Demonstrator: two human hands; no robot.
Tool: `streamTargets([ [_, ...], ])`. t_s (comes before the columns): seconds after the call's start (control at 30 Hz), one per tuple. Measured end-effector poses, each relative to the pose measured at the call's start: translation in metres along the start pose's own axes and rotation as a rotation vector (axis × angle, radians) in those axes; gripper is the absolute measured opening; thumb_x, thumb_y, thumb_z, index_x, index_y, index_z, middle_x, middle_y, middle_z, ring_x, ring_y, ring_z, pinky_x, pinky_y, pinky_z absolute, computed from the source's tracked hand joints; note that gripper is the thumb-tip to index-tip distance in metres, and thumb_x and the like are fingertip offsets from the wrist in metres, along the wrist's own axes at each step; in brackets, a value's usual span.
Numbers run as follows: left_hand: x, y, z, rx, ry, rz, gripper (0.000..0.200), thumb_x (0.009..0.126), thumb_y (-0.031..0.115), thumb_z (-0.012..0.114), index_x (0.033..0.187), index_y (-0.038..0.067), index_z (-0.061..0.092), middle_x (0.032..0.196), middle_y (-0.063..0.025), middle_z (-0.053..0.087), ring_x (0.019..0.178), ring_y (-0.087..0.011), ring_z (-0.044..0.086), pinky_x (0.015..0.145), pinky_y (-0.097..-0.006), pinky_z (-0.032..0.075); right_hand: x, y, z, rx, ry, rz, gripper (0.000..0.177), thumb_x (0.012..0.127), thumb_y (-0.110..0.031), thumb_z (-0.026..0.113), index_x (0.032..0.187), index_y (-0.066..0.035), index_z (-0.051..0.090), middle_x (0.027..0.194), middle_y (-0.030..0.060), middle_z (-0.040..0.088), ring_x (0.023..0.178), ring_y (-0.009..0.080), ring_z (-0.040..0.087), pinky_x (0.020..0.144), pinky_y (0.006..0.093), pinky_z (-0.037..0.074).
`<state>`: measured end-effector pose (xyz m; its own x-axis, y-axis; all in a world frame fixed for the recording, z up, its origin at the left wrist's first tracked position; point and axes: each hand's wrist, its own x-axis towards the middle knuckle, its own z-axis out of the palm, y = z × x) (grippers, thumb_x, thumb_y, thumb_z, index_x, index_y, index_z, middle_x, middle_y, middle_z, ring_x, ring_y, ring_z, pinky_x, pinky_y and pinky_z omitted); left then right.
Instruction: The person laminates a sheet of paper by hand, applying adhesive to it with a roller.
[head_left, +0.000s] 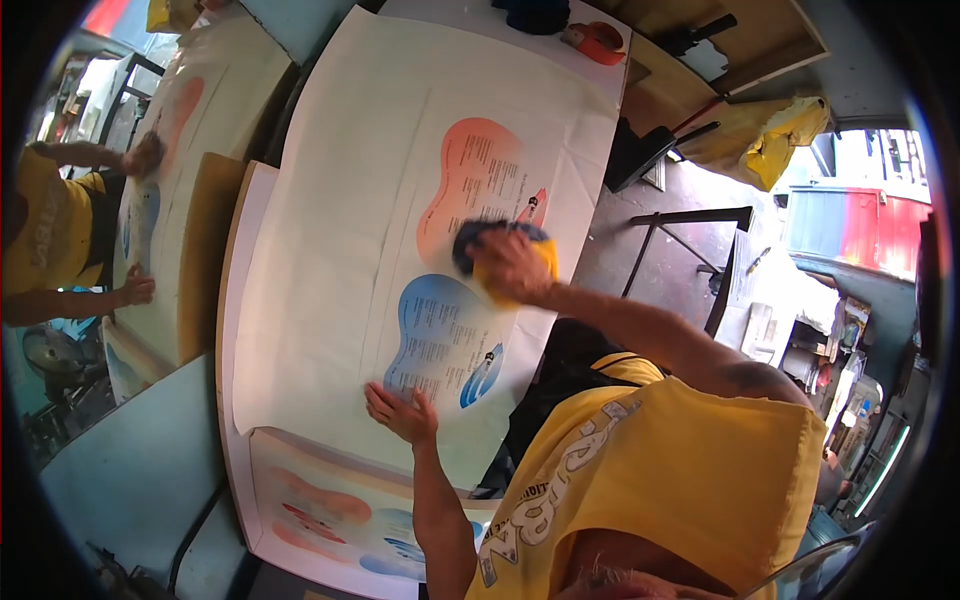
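A large white printed sheet [330, 200] covers the slanted table. It bears a peach-red rounded shape [470, 170] and a blue rounded shape [430, 315], both with small columns of text. My right hand [510, 262] presses a bunched dark-blue and yellow cloth [478, 240] on the sheet, between the two shapes; hand and cloth are blurred by motion. Lower down, my left hand [405, 412] lies on the sheet at the bottom edge of the blue shape, fingers spread, holding nothing.
Below lies another print [330, 500] with red and blue shapes. A mirror [200, 120] on the left reflects me and the table. Dark-blue and red items [597, 42] rest at the table's far end. A black metal frame [690, 215] stands to the right, near cluttered shelves [850, 330].
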<state>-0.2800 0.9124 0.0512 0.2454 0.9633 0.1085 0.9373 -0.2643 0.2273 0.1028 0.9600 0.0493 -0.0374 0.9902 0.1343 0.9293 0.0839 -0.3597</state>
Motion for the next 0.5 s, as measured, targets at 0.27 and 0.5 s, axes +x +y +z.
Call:
streamTargets([
  [0.27,0.005,0.004,-0.001,-0.052,-0.040,-0.037,0.082,0.102,0.048,0.049,0.157,-0.009,0.026,0.161,-0.0273,0.026,0.142,-0.0478,0.031,0.119,-0.0594,0.024,0.069,0.110,-0.020,-0.124,0.156,0.279,0.061,0.092,-0.028,0.065,0.146,-0.004,0.050,0.152,0.0186,0.048,0.146,0.0378,0.038,0.121,0.0544,0.027],
  [0.5,0.004,0.000,-0.005,-0.015,-0.050,-0.061,0.085,0.101,0.052,0.051,0.156,-0.009,0.028,0.160,-0.0247,0.029,0.146,-0.0420,0.030,0.120,-0.0580,0.024,0.109,0.191,-0.013,-0.322,0.328,0.199,0.061,0.089,-0.025,0.068,0.144,-0.004,0.052,0.151,0.0187,0.050,0.143,0.0366,0.044,0.116,0.0543,0.034],
])
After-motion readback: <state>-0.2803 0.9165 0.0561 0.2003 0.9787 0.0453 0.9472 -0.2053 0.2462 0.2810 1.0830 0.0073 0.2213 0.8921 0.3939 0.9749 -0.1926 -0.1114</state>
